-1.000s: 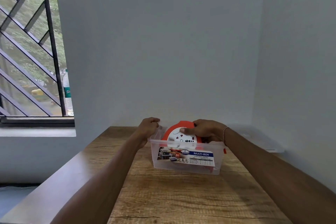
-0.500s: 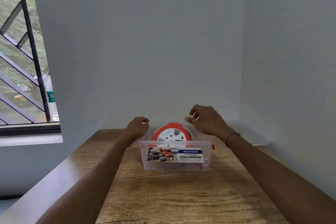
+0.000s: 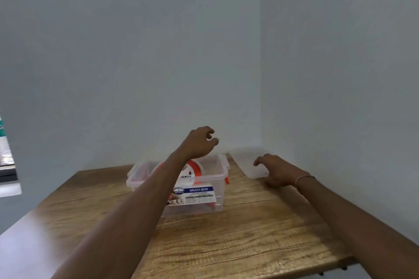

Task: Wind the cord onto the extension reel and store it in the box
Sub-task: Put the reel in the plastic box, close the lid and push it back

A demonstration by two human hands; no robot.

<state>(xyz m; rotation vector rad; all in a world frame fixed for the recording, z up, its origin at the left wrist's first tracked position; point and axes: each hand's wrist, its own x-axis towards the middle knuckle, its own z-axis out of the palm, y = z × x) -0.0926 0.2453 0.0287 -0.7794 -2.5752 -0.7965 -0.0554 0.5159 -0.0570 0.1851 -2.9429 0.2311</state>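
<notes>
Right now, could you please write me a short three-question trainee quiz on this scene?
1. True or false: the reel sits inside the box.
2. Which hand reaches the lid? A) left B) right
3. Fill in: the left hand hovers above the ____.

Key: 1 true. 2 B, the right hand is at the lid's near edge. 3 box.

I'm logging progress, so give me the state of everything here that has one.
Clear plastic storage box: open, lid off, on the wooden table.
Orange and white extension reel: standing inside the box.
Clear plastic lid: lying on the table, right of the box.
Left hand: above the box, holding nothing.
Right hand: reaching onto the lid.
</notes>
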